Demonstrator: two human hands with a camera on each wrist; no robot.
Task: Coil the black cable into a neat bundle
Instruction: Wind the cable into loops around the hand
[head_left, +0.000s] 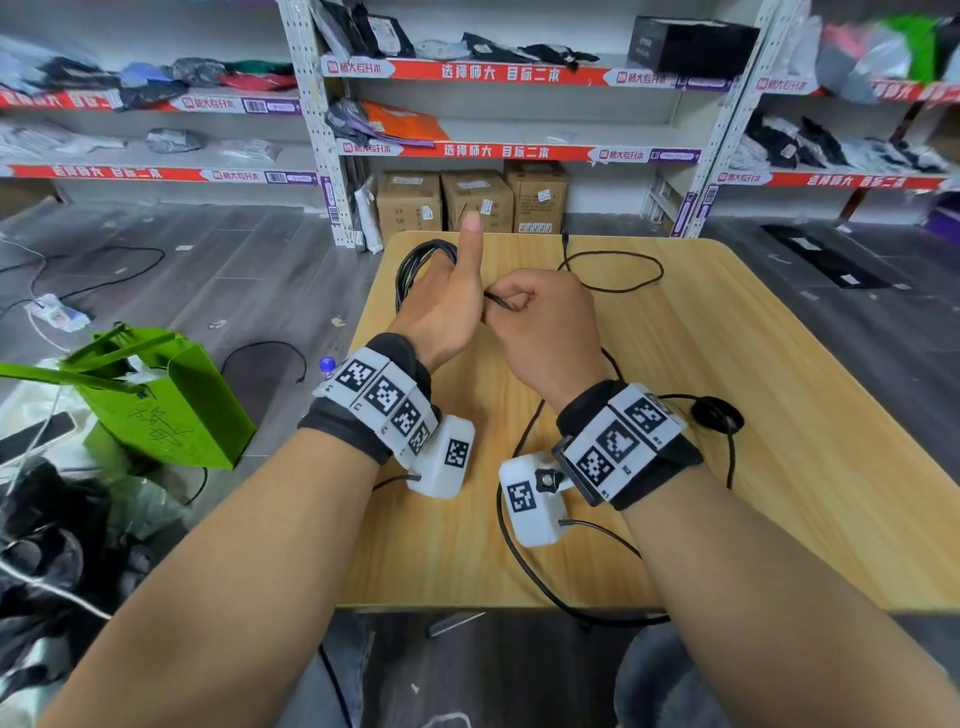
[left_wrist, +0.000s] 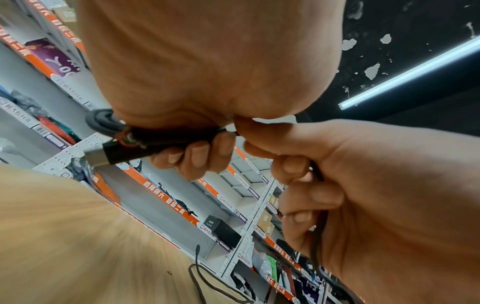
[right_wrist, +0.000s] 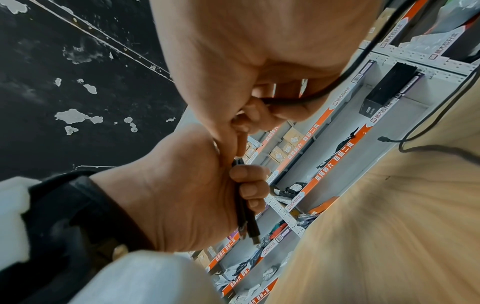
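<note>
The left hand (head_left: 439, 306) curls its fingers (left_wrist: 197, 156) around the cable (head_left: 415, 265) loops so they stay together, thumb up. The right hand (head_left: 540, 322) pinches the loose part beside them, ready to feed 1 more loop. The rest trails on the table (head_left: 779, 415).

Even, bright indoor light; a ceiling tube lamp (left_wrist: 410, 74) glows. Edges are bent and smeared by wide-angle blur.
</note>
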